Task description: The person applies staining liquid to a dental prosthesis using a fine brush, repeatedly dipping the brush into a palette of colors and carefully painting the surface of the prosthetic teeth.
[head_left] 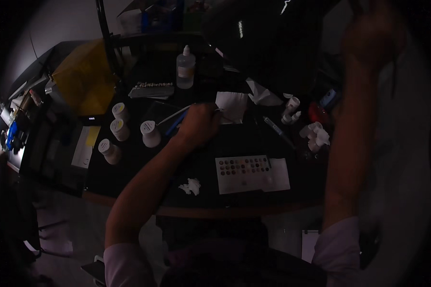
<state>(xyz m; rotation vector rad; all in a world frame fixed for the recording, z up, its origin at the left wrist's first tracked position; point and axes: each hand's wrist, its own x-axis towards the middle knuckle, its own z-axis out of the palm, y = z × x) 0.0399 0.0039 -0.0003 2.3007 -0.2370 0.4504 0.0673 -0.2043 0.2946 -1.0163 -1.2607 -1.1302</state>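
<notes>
The white paper square (pixel 236 107) lies flat on the dark table (pixel 254 143), roughly square, so no long axis stands out; its sides run nearly straight toward and away from the person. The left hand (pixel 199 125) is much the nearer one, right at the square's left edge, so that the paper lies to the right of its fingers. Those fingers are curled in, and a small pale glint shows at their tips; it is too dark to tell whether they grasp something, pinch the paper or merely rest against it.

Left of the square, beyond the left hand, a blue stick (pixel 176 124) and a white stick (pixel 173 115) slant up toward the knuckles, and a white-lidded jar (pixel 150 135) stands past them. Behind the square and to its left is a clear bottle (pixel 185 71). On the person's side of it lies a card with coloured dots (pixel 244 173); nearer still and to its left, a crumpled tissue (pixel 191 186).

To the right of the square lies a pen (pixel 278 131), its long axis slanting away from the paper toward the person. The right hand (pixel 374 40) is raised far off to the square's upper right, well apart from it; I cannot tell whether its fingers are released, clenched or holding anything.
</notes>
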